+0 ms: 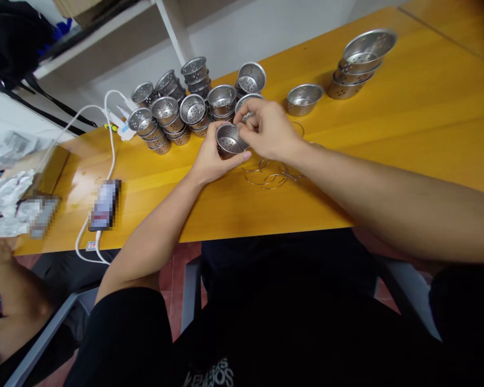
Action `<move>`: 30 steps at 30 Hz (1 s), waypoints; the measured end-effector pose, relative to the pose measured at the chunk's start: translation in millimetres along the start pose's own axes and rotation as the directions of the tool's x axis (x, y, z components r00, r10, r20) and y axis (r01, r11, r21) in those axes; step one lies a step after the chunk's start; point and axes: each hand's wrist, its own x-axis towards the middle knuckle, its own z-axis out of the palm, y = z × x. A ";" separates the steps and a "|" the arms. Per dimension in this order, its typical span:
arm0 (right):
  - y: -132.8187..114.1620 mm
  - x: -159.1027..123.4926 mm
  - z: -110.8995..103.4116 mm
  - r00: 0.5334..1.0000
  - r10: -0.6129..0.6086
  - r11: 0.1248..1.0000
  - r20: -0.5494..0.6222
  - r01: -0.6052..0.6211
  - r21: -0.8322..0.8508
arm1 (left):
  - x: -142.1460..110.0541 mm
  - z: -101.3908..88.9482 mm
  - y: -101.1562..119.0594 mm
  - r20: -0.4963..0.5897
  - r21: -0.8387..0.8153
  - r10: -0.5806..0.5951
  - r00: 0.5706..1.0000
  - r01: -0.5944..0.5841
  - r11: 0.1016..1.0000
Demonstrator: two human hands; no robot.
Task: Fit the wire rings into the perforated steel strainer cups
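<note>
A small perforated metal cup [229, 142] is tilted toward me, with my left hand [210, 160] wrapped around its side, thumb along the near edge. At the cup's right rim, my right hand [269, 129] is closed in a pinch; whatever lies between its fingertips is hidden. Several thin wire rings [271, 181] lie loose on the table beneath my right wrist. Behind both hands stand several stacks of similar cups [165, 112]. One lone cup [304, 101] sits to the right, beside a leaning stack of cups [349, 80].
A phone [104, 205] with a white cable [112, 145] lies on the wooden table [419, 123] at the left. Crumpled plastic bags [8, 199] are farther left, near another person's arm [20, 290]. A shelf [97, 40] stands behind the table.
</note>
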 end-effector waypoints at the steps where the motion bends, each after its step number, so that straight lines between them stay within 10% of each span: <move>1: -1.0 0.5 -1.5 1.000 -0.008 0.999 0.020 0.007 0.031 | -0.1 -1.5 -2.5 0.002 -0.011 0.005 1.000 -0.005 1.000; 10: 0.9 2.0 -20.8 0.933 -0.141 0.931 0.332 0.011 0.364 | 0.5 -14.6 -14.8 0.058 -0.090 -0.014 0.998 0.019 0.996; 30: 2.1 1.0 -15.7 0.952 -0.115 0.937 0.284 0.008 0.350 | 1.7 -10.4 -9.3 0.062 -0.078 0.051 0.997 -0.046 0.996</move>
